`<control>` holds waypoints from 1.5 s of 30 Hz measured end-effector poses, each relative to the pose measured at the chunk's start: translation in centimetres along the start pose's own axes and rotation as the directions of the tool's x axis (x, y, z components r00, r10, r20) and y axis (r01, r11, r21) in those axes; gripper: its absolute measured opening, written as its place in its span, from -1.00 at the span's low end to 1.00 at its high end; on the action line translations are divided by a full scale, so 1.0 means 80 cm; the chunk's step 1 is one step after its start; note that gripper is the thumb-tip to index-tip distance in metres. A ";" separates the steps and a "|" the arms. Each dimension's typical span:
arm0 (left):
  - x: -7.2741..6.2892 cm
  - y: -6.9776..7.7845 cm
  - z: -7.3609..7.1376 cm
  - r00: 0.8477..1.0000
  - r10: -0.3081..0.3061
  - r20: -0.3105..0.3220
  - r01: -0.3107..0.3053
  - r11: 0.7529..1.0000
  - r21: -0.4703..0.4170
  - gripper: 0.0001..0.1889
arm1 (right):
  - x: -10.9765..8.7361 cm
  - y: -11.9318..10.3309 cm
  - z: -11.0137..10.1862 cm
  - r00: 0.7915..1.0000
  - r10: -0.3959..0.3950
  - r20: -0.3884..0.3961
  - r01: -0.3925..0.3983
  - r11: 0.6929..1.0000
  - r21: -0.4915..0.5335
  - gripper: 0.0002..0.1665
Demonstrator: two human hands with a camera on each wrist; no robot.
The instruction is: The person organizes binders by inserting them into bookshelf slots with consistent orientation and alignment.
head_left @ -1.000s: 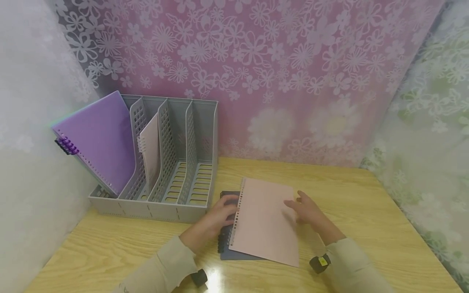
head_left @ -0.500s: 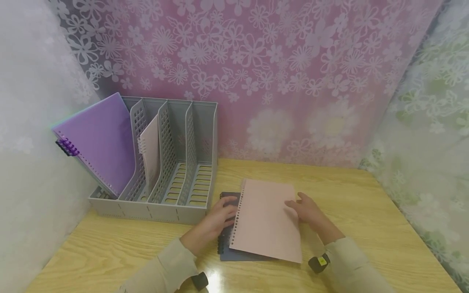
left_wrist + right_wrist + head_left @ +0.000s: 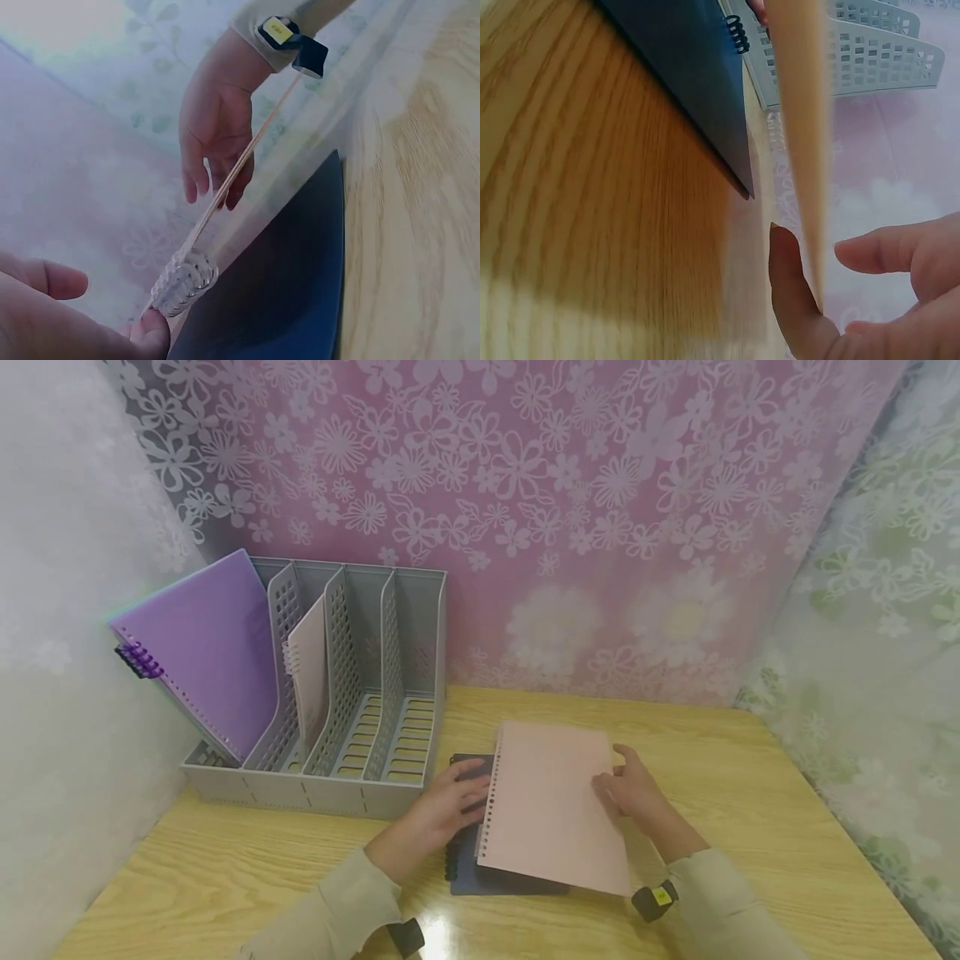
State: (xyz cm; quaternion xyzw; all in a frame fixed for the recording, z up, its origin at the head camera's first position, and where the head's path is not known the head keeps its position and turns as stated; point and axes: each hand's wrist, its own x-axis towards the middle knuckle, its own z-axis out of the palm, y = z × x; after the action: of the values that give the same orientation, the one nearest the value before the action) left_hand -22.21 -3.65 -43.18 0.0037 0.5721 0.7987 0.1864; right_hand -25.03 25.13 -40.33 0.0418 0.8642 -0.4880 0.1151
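Observation:
A pale pink spiral notebook [image 3: 555, 802] hangs tilted over a dark blue notebook [image 3: 510, 881] on the table, overlapping much of it in the head view. My right hand [image 3: 633, 789] holds the pink notebook by its right edge, thumb on the upper side and a finger [image 3: 791, 277] beneath. At the ringed edge is my left hand [image 3: 446, 806], fingers stretched toward it. In the left wrist view one fingertip [image 3: 154, 330] touches the end of the clear spiral rings [image 3: 184, 285], while the thumb stays apart. Black rings [image 3: 736, 34] bind the blue notebook.
Left of the hands stands a grey file rack [image 3: 307, 793] with upright dividers. A purple ring binder [image 3: 210, 652] leans out of its leftmost slot, and a small pale notebook [image 3: 309, 668] stands in the slot beside it. Flowered cloth [image 3: 555, 527] hangs behind the wooden table [image 3: 712, 760].
The pink notebook has shifted slightly right and tilted further, showing more of the blue notebook beneath. My right hand has closed on its edge and moved a little right; my left hand stays nearly still.

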 end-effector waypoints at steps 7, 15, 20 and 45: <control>-0.005 0.009 0.004 1.000 -0.006 0.023 0.008 0.996 -0.092 -0.39 | -0.001 0.004 -0.001 1.000 -0.024 0.005 0.024 0.998 0.053 -0.05; -0.008 0.011 0.002 0.987 -0.001 0.161 -0.002 1.000 0.015 -0.39 | -0.010 -0.009 0.004 0.997 -0.077 -0.006 0.077 0.986 0.149 -0.04; -0.012 0.015 -0.006 0.983 -0.003 0.182 -0.003 0.999 0.032 -0.40 | -0.015 -0.017 0.009 0.995 -0.085 -0.042 0.091 0.979 0.181 -0.01; -0.034 0.066 -0.046 0.984 0.011 0.178 -0.061 0.958 0.279 -0.39 | -0.022 -0.050 0.040 0.976 -0.191 -0.101 0.216 0.898 0.383 0.12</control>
State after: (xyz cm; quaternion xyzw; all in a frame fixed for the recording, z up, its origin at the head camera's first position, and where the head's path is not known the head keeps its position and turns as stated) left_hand -22.04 -9.25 -39.07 0.1108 0.6617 0.7086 0.2185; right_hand -23.53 20.41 -38.16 -0.0118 0.7517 -0.6588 0.0266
